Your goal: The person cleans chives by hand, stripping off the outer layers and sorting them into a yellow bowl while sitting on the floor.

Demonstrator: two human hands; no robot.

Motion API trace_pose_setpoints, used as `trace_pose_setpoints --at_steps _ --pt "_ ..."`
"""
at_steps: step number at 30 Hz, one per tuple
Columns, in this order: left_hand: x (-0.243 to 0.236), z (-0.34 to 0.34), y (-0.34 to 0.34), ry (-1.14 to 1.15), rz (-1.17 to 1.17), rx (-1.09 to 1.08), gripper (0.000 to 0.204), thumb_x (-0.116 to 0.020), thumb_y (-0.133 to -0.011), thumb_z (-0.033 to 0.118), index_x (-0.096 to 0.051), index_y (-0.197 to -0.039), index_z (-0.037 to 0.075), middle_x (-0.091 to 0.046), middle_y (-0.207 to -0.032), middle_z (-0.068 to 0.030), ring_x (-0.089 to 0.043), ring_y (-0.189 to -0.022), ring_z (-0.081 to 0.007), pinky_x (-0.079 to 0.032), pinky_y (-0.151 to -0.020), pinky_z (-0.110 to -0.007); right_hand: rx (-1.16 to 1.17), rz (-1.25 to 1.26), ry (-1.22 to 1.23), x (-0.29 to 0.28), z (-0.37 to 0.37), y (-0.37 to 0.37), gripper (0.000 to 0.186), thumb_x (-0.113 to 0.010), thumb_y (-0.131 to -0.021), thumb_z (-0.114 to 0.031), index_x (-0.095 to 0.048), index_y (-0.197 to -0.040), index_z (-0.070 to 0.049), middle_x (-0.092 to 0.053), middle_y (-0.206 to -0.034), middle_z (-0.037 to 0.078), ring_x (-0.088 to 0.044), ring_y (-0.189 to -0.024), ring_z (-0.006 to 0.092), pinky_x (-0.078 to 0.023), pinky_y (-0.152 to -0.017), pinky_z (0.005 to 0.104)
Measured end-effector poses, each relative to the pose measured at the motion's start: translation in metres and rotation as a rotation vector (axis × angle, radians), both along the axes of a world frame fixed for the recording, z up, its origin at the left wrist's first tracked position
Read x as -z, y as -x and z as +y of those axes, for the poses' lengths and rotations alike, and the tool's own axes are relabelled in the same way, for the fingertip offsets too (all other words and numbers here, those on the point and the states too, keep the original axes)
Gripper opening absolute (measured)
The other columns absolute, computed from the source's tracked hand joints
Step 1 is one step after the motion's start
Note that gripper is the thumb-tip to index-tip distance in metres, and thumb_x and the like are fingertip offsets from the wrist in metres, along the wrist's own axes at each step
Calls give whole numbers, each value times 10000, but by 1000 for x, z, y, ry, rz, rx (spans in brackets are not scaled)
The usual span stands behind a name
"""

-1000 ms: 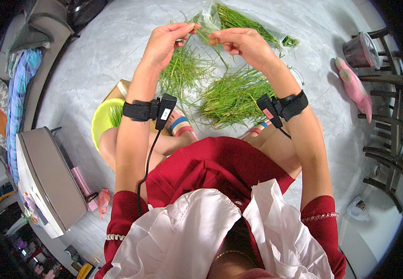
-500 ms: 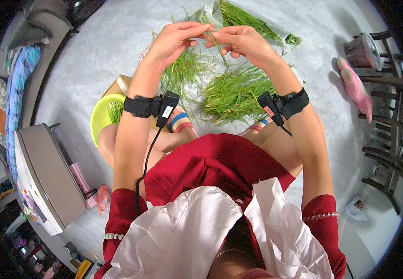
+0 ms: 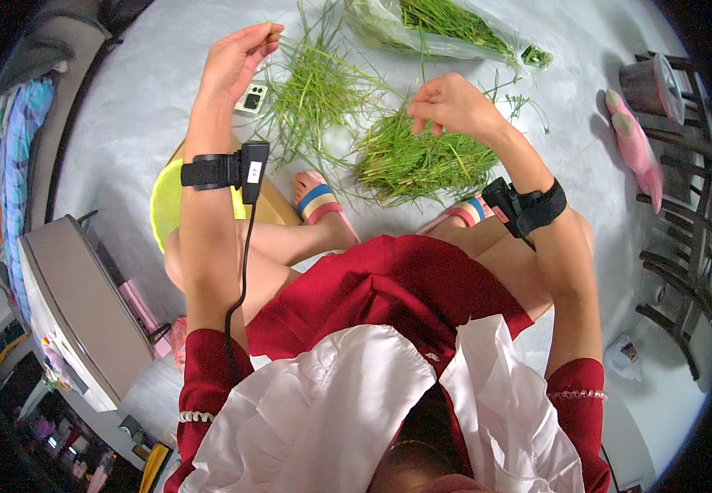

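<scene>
My left hand (image 3: 239, 62) is raised at the upper left, its thumb and fingertips pinched together. Whatever it pinches is too small to make out. Beneath and beside it lies a loose, scattered heap of thin green blades (image 3: 315, 99). My right hand (image 3: 453, 105) hovers with curled fingers above a denser pile of long green stalks (image 3: 421, 160), which look like chives. A thin green stalk (image 3: 422, 51) rises by its fingers and seems held there. Further off, a clear plastic bag (image 3: 380, 29) holds more green stalks (image 3: 463, 29).
A yellow-green basin (image 3: 167, 209) and a cardboard box (image 3: 278, 201) stand by my left leg. A small white and black device (image 3: 252, 98) lies near my left hand. To the right are a pink plush toy (image 3: 635, 148), a lidded bucket (image 3: 652, 89) and a dark rack (image 3: 684, 246).
My hands have parted from where they met over a green stalk. The left has swung left; the right has come down nearer to me, above the dense pile.
</scene>
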State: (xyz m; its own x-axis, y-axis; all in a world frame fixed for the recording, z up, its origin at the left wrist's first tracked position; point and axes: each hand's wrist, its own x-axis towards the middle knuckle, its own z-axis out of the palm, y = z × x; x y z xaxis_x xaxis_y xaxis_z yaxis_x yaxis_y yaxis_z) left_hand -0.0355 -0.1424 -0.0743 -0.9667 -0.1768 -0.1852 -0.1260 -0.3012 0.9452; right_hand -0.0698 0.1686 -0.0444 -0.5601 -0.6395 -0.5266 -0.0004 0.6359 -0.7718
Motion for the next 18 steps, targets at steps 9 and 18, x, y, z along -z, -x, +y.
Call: trace_pose_setpoints --at_steps 9,18 --pt "89 -18 17 255 -217 -69 244 -584 -793 98 -571 -968 -71 -588 -962 -138 -577 -763 -160 -489 -679 -253 160 91 -70 -2 25 0 177 -549 -801 -150 -598 -838 16 -623 -660 44 -484 -482 72 -392 -459 203" --pt "158 75 -17 918 -320 653 212 -693 -648 275 -682 -756 93 -639 -717 -101 -600 -604 -189 -469 -593 -300 190 174 -35 -3 37 -4 209 -553 -786 -196 -613 -818 2 -628 -656 67 -547 -491 116 -445 -484 244"
